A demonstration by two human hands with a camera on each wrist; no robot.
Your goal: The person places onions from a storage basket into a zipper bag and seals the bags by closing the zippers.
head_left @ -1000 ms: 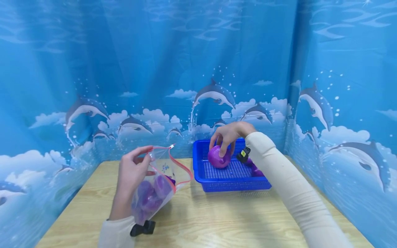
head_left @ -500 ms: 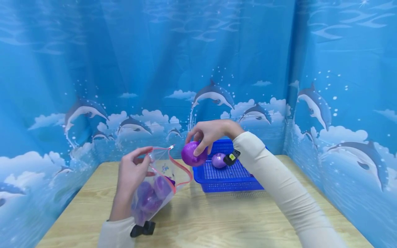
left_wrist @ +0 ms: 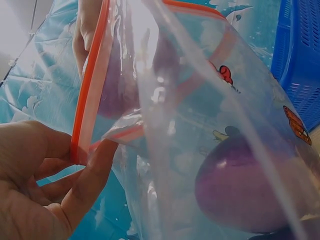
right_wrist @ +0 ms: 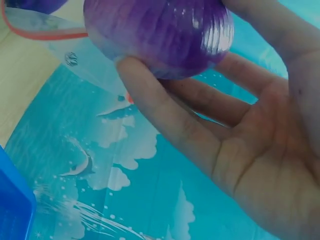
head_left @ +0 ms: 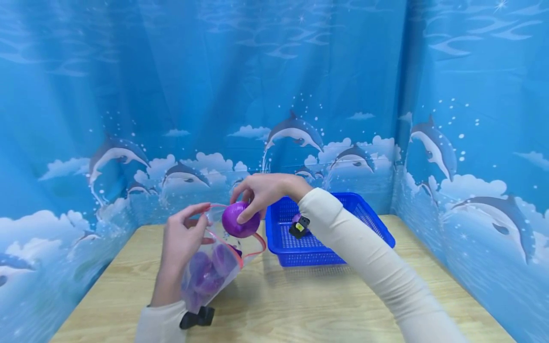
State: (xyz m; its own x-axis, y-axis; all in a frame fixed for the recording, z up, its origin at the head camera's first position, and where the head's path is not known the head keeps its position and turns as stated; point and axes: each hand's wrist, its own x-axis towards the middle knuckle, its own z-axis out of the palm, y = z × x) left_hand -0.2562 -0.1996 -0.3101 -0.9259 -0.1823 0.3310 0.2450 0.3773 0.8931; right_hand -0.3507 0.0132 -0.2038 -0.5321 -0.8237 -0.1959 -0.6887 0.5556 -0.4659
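Observation:
In the head view my left hand (head_left: 184, 238) pinches the rim of a clear zip bag (head_left: 237, 267) with a red-orange seal, its mouth gaping toward the right. Several purple onions (head_left: 210, 276) lie in the lower part of the bag, seen through the plastic. My right hand (head_left: 268, 191) grips another shiny purple onion (head_left: 235, 223) from above, right at the bag's mouth. The right wrist view shows ribbed skin on this onion (right_wrist: 160, 35) between thumb and fingers. Through the film in the left wrist view, the bagged onion (left_wrist: 240, 187) looks smooth and rounded.
A blue perforated basket (head_left: 313, 260) stands on the wooden table (head_left: 274, 305) to the right of the bag. One paler onion (head_left: 295, 217) in it is mostly hidden behind the right wrist's black camera (head_left: 299, 228). A dolphin-print curtain (head_left: 240, 95) surrounds the table.
My right hand has lifted the onion out of the basket and carried it left to the bag's mouth. The left hand and the bag have stayed in place.

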